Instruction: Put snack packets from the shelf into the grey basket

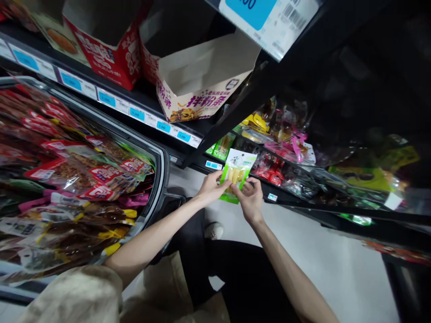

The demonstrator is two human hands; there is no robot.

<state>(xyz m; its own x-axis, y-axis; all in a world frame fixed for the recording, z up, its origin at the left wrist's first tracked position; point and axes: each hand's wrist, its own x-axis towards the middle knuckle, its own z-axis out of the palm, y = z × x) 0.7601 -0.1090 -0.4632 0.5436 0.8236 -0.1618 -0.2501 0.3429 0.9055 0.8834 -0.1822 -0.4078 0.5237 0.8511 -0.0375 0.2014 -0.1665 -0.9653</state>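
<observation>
Beige sleeve fabric (77, 291), softly blurred, fills the lower left corner, closest to the viewer. Beyond it stands a large grey-rimmed display bin (164, 161), crowded with glossy snack packets (101, 175). Across from it, on the right, a dark shelf (292, 204) carries more bagged goods, including red packets (271, 172). Above the gap between them sits an open white carton (202, 101) with purple lettering.

Well apart from the bin, in front of the shelf's near end, a small green and white pouch (235, 174) is held up directly between two bare hands. Its long axis points away from the person, the white top end farthest and leaning slightly right. Neither hand is clearly nearer: the left hand (209, 189) pinches its left edge, the right hand (252, 202) its lower right edge. Both thumbs (236, 193) press on its front.
</observation>
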